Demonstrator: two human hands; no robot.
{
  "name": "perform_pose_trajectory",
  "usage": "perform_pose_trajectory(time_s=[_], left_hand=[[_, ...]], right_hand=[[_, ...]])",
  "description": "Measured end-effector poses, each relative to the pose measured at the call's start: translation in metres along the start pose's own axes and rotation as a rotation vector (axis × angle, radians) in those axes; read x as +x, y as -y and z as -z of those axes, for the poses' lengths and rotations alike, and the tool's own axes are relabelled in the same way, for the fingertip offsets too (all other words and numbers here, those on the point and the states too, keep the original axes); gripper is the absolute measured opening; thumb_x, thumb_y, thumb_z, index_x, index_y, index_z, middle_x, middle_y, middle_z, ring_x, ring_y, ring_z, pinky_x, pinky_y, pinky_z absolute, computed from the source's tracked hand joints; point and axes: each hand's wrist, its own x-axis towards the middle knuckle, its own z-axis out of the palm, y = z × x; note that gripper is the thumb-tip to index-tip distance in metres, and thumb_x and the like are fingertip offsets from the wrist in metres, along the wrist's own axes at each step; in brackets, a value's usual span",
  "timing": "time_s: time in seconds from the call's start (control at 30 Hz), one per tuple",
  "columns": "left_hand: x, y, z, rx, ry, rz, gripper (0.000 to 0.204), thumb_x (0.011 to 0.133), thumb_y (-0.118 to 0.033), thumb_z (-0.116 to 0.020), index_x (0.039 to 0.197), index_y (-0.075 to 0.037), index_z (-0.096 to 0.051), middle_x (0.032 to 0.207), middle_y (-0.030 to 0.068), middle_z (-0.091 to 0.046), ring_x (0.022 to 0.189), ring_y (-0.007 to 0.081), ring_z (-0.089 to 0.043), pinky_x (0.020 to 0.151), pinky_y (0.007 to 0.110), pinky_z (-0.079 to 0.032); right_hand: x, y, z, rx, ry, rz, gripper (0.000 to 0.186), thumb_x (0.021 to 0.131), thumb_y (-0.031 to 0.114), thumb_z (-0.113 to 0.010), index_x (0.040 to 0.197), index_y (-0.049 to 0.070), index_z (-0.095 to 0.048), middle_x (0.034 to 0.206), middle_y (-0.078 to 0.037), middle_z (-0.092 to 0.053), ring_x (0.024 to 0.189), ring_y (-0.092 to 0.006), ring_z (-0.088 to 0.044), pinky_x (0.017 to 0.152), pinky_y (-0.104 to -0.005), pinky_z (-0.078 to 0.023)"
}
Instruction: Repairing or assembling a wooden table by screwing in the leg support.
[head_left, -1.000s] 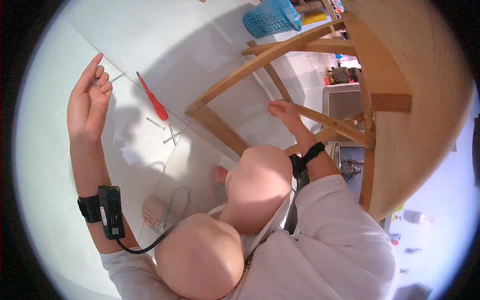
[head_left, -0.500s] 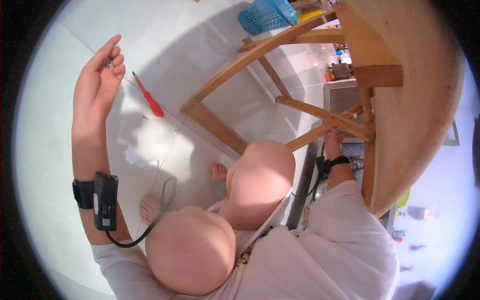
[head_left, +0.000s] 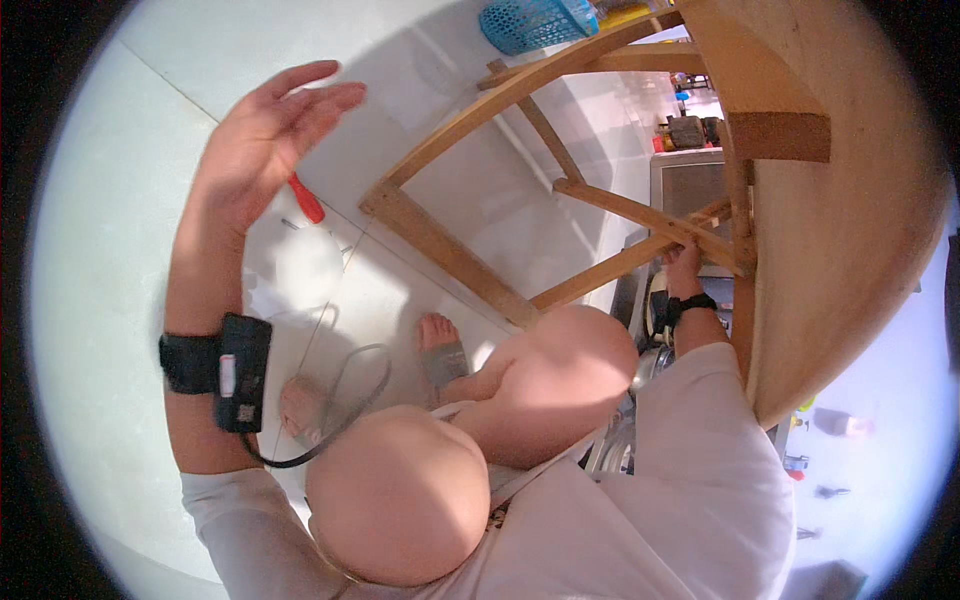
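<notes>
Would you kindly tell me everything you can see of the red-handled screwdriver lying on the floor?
The screwdriver lies flat on the pale tiled floor, just off the end of the wooden table's slanting leg. Only its glossy red handle, plastic by its look, shows; the raised open left hand hides the upper end and the shaft cannot be made out. It points diagonally. Nothing visibly touches it; small screws lie beside it.

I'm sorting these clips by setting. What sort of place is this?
Probably a home room: a pale tiled floor, an unfinished wooden table frame, a blue plastic basket and a red-handled screwdriver on the floor.
</notes>
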Motion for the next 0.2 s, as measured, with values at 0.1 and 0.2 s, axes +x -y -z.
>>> perform_pose_trajectory(time_s=[0.1,0.2], left_hand=[[0.009,0.012,-0.020,0.283,0.182,0.042,0.039,0.088,-0.024,-0.045,0.120,-0.003,-0.039,0.111,0.0143,-0.055,0.105,0.0209,-0.051,0.086,0.031,-0.042],[0.023,0.031,-0.053,0.173,0.300,0.264,0.035,0.089,-0.023,-0.044,0.113,0.001,-0.039,0.102,0.0155,-0.058,0.098,0.0219,-0.056,0.077,0.029,-0.047]], right_hand=[[-0.012,0.007,-0.009,-0.036,-0.043,0.038,0.030,0.079,0.033,-0.055,0.099,0.011,-0.053,0.094,-0.006,-0.054,0.091,-0.0154,-0.049,0.078,-0.0303,-0.041],[0.002,-0.033,-0.023,0.048,-0.224,-0.060,0.021,0.083,0.030,-0.052,0.093,0.012,-0.052,0.084,-0.003,-0.051,0.081,-0.0169,-0.050,0.074,-0.0344,-0.044]])
